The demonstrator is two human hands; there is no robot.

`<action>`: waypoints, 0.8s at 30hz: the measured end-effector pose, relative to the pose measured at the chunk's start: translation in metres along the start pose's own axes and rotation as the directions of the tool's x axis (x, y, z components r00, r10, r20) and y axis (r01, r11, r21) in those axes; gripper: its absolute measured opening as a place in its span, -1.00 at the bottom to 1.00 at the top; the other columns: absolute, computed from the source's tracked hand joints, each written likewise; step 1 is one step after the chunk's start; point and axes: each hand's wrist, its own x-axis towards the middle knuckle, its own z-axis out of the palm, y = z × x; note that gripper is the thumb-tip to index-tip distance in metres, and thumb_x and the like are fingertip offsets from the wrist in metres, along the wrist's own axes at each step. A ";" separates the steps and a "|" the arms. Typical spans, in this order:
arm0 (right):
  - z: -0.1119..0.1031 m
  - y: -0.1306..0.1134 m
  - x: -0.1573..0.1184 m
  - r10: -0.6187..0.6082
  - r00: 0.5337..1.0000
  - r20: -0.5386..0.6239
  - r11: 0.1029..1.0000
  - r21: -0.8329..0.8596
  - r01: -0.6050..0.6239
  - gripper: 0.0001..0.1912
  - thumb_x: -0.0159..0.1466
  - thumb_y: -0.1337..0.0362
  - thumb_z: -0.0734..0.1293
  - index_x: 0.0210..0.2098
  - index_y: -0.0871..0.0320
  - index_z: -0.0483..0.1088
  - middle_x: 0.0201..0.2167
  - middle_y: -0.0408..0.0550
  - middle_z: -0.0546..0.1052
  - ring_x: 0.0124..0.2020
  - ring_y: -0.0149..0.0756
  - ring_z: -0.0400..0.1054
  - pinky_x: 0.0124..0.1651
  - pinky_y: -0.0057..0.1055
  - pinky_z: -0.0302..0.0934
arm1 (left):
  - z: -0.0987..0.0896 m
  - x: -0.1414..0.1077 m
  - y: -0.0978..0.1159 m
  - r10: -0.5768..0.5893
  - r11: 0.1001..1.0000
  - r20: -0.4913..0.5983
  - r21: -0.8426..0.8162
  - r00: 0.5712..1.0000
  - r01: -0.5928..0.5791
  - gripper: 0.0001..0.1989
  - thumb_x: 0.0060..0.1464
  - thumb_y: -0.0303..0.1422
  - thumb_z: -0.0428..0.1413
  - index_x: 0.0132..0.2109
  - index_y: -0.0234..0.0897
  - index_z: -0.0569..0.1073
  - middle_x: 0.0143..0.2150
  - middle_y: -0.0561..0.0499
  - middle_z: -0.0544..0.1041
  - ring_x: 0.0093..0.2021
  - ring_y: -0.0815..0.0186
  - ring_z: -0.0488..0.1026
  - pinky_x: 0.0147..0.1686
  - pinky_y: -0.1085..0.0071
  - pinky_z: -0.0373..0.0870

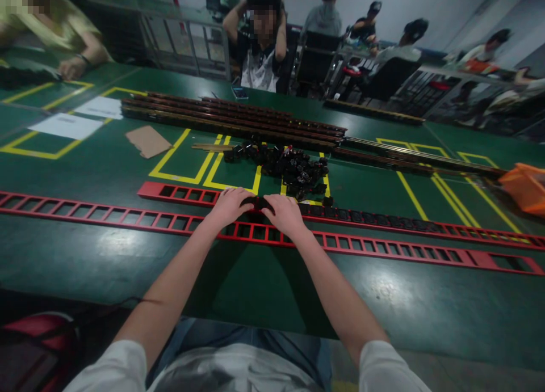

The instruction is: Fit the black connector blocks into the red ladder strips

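Two long red slotted strips lie across the table in front of me. Over the far strip (pixel 182 193), my left hand (pixel 232 206) and my right hand (pixel 283 211) meet, fingers curled round a small black part (pixel 255 201) at the slots. Fingers cover most of it. To the right of my hands, several slots of that strip hold black square pieces (pixel 368 217); slots to the left look unfilled. The near strip (pixel 361 244) runs beneath my forearms with its slots unfilled. Just beyond my hands lies a heap of small black parts with wires (pixel 298 168).
Long dark brown rails (pixel 238 117) are stacked behind the heap. Cardboard (pixel 148 141) and white paper sheets (pixel 66 125) lie left, an orange bin (pixel 525 188) right. Yellow tape marks the green table (pixel 272 290). A person (pixel 259 57) sits opposite; another person's hand (pixel 72 68) rests far left.
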 end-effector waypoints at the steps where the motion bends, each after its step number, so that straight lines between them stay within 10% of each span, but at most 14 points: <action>1: 0.002 -0.001 0.000 0.003 1.000 -0.002 1.000 0.004 -0.003 -0.59 0.52 0.14 0.29 0.29 0.12 0.43 0.23 0.07 0.55 0.21 -0.07 0.40 0.22 -0.11 0.19 | 0.002 -0.001 -0.003 0.015 1.000 -0.003 -0.007 1.000 -0.015 -0.68 0.37 -0.27 0.11 0.20 -0.14 0.53 0.22 -0.10 0.57 0.24 0.04 0.46 0.27 0.03 0.30; 24: -0.005 0.011 -0.014 0.096 0.994 -0.054 0.993 -0.067 -0.100 -0.68 0.47 0.09 0.33 0.10 0.10 0.52 0.03 0.10 0.58 0.08 0.00 0.36 0.04 -0.15 0.15 | 0.018 0.010 0.028 -0.002 0.998 -0.028 -0.056 1.000 0.000 -0.68 0.26 -0.22 0.22 0.13 -0.12 0.53 0.13 -0.06 0.59 0.20 -0.03 0.47 0.16 -0.02 0.32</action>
